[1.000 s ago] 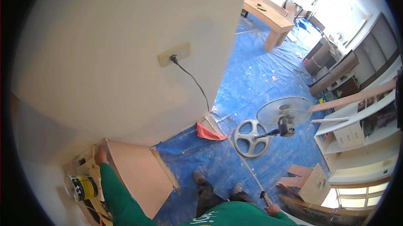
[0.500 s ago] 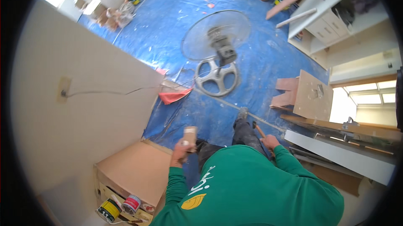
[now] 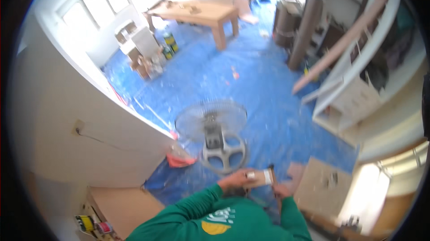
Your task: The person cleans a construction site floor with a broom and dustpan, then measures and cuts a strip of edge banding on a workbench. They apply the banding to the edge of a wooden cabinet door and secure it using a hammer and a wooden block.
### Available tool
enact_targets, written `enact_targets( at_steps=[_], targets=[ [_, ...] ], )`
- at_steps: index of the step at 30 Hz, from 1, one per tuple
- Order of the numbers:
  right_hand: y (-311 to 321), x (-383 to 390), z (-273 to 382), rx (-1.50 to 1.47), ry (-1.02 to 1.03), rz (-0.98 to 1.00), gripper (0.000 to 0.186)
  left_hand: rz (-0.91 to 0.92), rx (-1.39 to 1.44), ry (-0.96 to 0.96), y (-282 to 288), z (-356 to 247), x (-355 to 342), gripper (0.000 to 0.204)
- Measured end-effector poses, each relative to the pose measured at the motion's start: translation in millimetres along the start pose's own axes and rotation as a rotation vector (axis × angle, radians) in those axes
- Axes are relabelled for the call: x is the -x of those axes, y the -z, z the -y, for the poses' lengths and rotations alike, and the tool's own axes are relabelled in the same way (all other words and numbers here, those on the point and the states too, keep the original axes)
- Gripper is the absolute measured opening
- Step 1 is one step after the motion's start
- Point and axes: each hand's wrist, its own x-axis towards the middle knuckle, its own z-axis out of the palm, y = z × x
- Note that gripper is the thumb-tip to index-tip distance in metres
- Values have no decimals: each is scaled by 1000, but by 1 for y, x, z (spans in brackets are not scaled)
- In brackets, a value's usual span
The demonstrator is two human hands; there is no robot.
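My left hand [image 3: 238, 179] is closed around a small brown cardboard box [image 3: 259, 179] with white patches, held out in front of my body. Close to the box's right end, my right hand [image 3: 282, 191] grips a hammer [image 3: 272, 168]. The hammer's dark head shows above the fist, and most of the handle is hidden. Blur keeps me from telling whether the hammer touches the box.
A pedestal fan [image 3: 210, 122] stands ahead on blue sheeting [image 3: 268, 106]. A wall [image 3: 53, 124] with an outlet and cord is at left, above a wooden cabinet [image 3: 121, 203]. Boards [image 3: 324, 187] lean at right near white shelving [image 3: 349, 98]. A wooden table [image 3: 197, 10] stands far off.
My view has tilted up toward the far room. My left hand has brought the box across to the right, and the hammer and box are now close together before me.
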Motion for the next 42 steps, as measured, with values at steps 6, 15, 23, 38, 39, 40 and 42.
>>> enact_targets(
  at_steps=[6,15,23,38,39,40,42],
  targets=[
    [132,-83,75,-363,54,247,38,-43,166,-41,11,-46,-150,57],
    [330,-147,67,-87,-222,163,51,-176,394,-90,88,-205,-328,68],
    [449,-284,165,90,-176,87,56,-327,354,-74,211,-303,-436,69],
    [707,-671,338,197,2,201,63,-719,622,-165,449,-542,-668,56],
    [722,-690,356,201,-22,213,63,-730,657,-182,468,-562,-682,56],
    [736,-698,368,212,-61,233,63,-741,691,-198,482,-575,-693,57],
    [763,-733,400,243,-93,270,64,-799,748,-214,510,-604,-715,58]
  ],
)
